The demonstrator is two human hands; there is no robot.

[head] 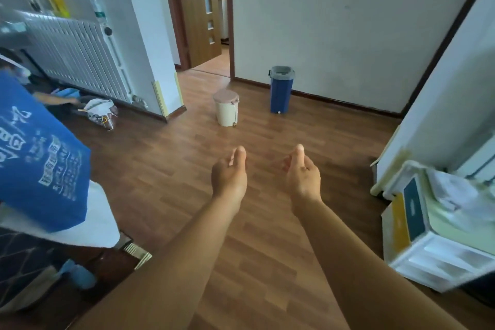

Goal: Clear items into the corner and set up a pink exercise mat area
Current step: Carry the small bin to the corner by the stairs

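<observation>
wood floor lies under the left hand and right hand, both loose and empty, then the cream bin and blue bin stand further off, no pink mat shows, and a rushed grab could tip one.

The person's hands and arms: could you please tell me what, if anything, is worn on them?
Nothing: the left hand and right hand are ungloved, the forearms sleeveless as far as seen, and neither wrist carries a watch or band.
</observation>
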